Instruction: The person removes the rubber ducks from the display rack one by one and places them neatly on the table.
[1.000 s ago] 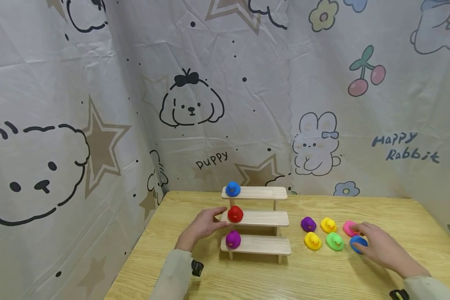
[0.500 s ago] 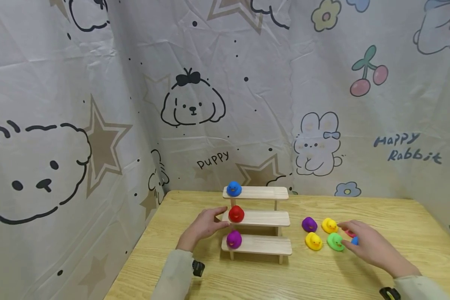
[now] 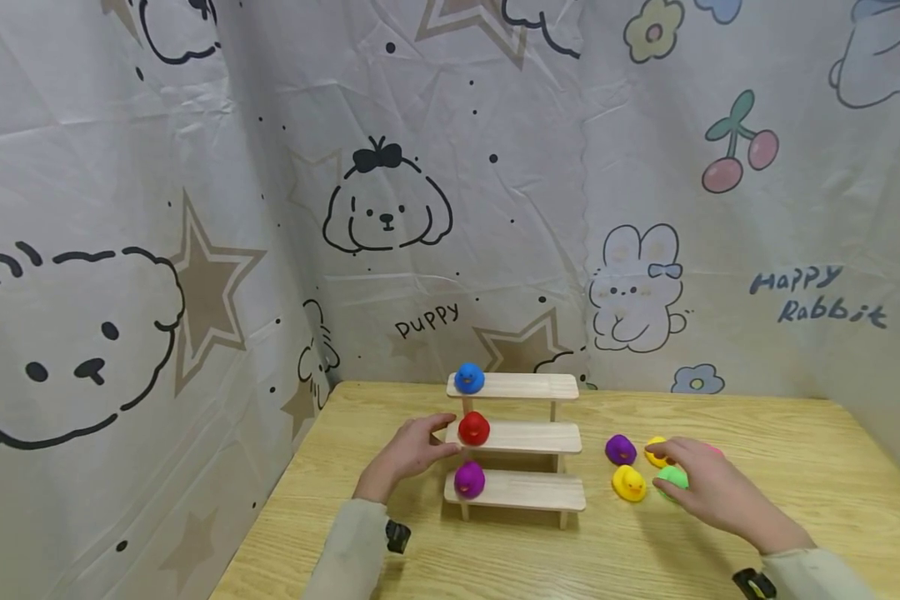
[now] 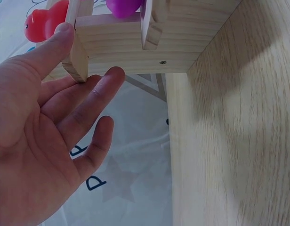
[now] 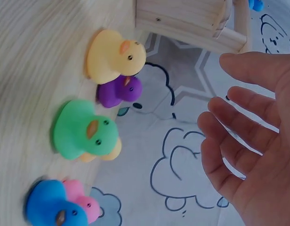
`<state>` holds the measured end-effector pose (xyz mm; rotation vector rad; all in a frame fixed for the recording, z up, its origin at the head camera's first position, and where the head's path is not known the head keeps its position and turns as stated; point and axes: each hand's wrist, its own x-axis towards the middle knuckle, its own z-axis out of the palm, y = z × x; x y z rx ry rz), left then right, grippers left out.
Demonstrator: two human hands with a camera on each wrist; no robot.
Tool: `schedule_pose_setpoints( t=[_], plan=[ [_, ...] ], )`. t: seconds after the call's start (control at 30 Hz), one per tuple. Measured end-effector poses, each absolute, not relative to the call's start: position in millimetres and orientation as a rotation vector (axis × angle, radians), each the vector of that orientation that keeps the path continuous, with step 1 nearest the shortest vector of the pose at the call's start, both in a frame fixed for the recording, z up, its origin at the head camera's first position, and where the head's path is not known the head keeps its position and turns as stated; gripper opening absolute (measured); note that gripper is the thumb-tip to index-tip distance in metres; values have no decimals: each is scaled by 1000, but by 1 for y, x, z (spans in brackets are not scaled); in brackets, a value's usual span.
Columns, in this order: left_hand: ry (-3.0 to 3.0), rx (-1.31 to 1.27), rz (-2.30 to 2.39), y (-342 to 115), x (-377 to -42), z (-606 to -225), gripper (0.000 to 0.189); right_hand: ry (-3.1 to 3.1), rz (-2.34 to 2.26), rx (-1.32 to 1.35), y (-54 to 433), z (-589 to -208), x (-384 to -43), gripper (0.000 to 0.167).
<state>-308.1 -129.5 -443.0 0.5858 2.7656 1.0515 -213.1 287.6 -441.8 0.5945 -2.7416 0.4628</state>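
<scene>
A three-tier wooden shelf (image 3: 532,437) carries a blue duck (image 3: 469,379) on top, a red duck (image 3: 474,429) in the middle and a magenta duck (image 3: 469,480) at the bottom, all at the left ends. My left hand (image 3: 412,450) holds the middle board's left end between thumb and fingers. Above the loose ducks on the right hovers my right hand (image 3: 712,492), fingers relaxed and holding nothing. Below or beside it are a green duck (image 5: 84,129), a yellow duck (image 3: 630,484), a purple duck (image 3: 621,450), and a blue duck (image 5: 48,202).
A second yellow duck (image 3: 656,451) and a pink duck (image 5: 91,209) are partly hidden in the loose group. The wooden table (image 3: 525,558) backs onto a printed cloth (image 3: 510,233), and another stretch of cloth hangs along the left side.
My right hand has moved left from above the blue and pink ducks to above the green one, holding nothing. The left hand stays at the shelf.
</scene>
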Motion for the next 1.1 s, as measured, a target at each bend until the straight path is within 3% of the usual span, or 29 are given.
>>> schedule_pose_setpoints(
  t=[1.1],
  plan=[
    [2787,630,1012,-130,-308,-441,59,-2683,443,736,241,-411,-225,36]
  ],
)
